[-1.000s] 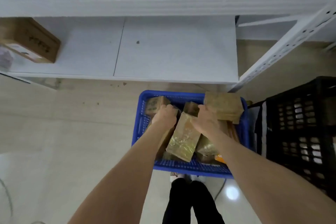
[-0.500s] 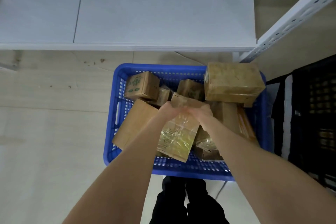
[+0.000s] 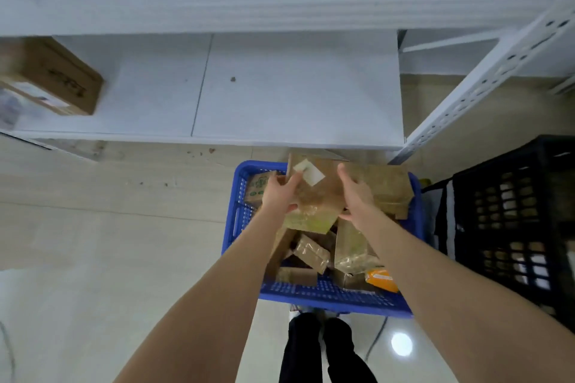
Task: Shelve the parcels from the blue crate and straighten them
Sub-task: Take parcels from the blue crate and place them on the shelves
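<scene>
Grip: left hand (image 3: 278, 196) fingers curled round left edge, right hand (image 3: 357, 199) fingers clasping right edge | brown cardboard parcel with white label (image 3: 323, 196) held just above blue plastic crate (image 3: 239, 216), before low white shelf (image 3: 280, 96).

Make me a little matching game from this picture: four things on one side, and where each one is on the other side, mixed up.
Things
1. parcel with the white label
2. orange packet
3. brown box
4. black crate

Places
A. on the white shelf, at its left end
B. beside the blue crate, on its right
C. held between the left hand and the right hand
D. inside the blue crate, in its near right corner

Pairs: 1-C, 2-D, 3-A, 4-B
</scene>
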The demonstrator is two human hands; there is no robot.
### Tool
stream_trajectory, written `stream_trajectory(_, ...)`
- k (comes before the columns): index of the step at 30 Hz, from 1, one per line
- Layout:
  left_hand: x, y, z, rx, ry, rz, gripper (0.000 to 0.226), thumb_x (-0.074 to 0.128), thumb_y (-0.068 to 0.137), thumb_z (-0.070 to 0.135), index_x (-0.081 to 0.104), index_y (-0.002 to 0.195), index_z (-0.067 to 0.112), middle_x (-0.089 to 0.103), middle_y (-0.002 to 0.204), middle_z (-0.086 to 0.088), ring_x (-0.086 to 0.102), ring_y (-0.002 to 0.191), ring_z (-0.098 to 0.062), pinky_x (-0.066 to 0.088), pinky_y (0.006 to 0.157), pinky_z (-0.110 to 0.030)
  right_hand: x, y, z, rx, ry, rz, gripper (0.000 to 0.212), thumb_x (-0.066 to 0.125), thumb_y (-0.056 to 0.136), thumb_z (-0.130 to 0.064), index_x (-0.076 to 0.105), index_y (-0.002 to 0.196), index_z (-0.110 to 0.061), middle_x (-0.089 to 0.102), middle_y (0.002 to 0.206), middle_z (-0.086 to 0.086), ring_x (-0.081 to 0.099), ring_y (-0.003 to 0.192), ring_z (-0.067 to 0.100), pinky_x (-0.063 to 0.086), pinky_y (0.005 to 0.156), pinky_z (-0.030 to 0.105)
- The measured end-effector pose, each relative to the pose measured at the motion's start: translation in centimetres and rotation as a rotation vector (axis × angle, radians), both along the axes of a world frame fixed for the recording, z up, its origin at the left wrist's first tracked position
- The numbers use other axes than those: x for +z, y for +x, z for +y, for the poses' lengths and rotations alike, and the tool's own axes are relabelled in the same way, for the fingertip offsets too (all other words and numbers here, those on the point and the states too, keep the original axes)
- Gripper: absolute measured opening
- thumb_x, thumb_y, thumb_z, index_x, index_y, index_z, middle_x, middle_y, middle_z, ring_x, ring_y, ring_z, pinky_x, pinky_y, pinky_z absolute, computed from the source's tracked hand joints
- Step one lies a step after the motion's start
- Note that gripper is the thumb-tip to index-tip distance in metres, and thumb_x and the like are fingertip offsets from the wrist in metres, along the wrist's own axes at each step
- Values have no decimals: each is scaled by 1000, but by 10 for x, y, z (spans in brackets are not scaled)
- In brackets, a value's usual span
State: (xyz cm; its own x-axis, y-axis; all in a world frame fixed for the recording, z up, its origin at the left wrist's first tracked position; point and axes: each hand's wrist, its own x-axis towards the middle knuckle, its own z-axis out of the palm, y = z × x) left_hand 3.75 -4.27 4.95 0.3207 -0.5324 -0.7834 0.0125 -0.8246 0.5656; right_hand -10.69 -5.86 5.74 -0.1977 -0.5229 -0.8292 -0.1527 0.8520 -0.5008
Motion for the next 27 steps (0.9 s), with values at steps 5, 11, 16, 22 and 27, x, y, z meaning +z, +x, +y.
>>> stream_trajectory(5, 100, 19, -2, 86, -124, -47, 56, 62, 86, 48, 48, 120, 6, 57, 92, -1, 62, 91, -21, 54, 89, -45, 88, 6, -12, -178, -20, -230, 65, 57, 86, -61, 44, 132, -19, 48, 138, 11, 52, 119, 33, 55, 88, 47)
stream_trajectory(11, 187, 39, 10, 136, -310, -39, 43, 49, 90, 57, 48, 118, 24, 57, 97, 1, 59, 95, -22, 52, 91, -48, 183, 20, -15, -195, 39, -432, 59, 56, 84, -66, 54, 112, -15, 61, 108, 13, 62, 92, 31, 56, 82, 44)
stream_trajectory(16, 229, 52, 20, 222, -324, 57, 49, 52, 88, 58, 48, 117, 18, 58, 101, -4, 60, 93, -22, 52, 91, -47, 221, 26, -7, -95, 39, -556, 39, 64, 81, -43, 57, 110, -18, 60, 98, 14, 60, 76, 25, 54, 68, 37)
stream_trajectory(22, 257, 65, 33, 124, -148, 185, 47, 60, 84, 55, 55, 114, 21, 63, 109, -7, 60, 98, -25, 52, 83, -44, 231, 26, 4, -10, 4, -621, 50, 65, 77, -28, 56, 125, -20, 57, 106, 14, 55, 89, 27, 52, 74, 39)
stream_trajectory(27, 274, 78, 39, 21, -159, 149, 24, 65, 83, 36, 57, 102, 24, 63, 105, -8, 59, 102, -28, 50, 88, -47, 241, 23, 9, 77, -8, -673, 51, 62, 77, -24, 57, 127, -20, 57, 101, 15, 55, 88, 29, 51, 79, 41)
